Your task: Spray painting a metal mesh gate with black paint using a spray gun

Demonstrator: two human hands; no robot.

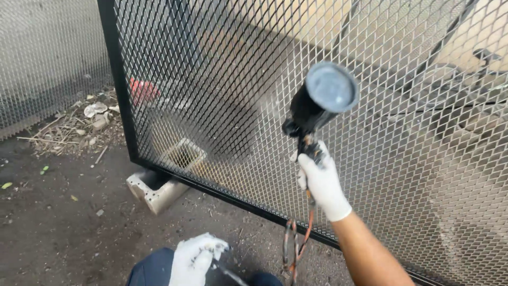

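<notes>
Two white-gloved hands: right hand (323,185) clenched around black paint spray gun (317,108) before black-framed expanded-metal mesh panel (222,79); left hand (194,259) low, resting on knee, grip unclear.

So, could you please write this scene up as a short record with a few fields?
Setting: outdoors, dirt ground with dry litter
Right hand: white-gloved right hand grips a black spray gun, raised in front of the mesh
Hose: orange and black hose hangs down from the gun
Left hand: white-gloved left hand low by the knee, on a thin dark object I cannot identify
Panel: black-framed expanded metal mesh panel, upright, its lower corner over a concrete block
Behind mesh: a red object, indistinct
</notes>
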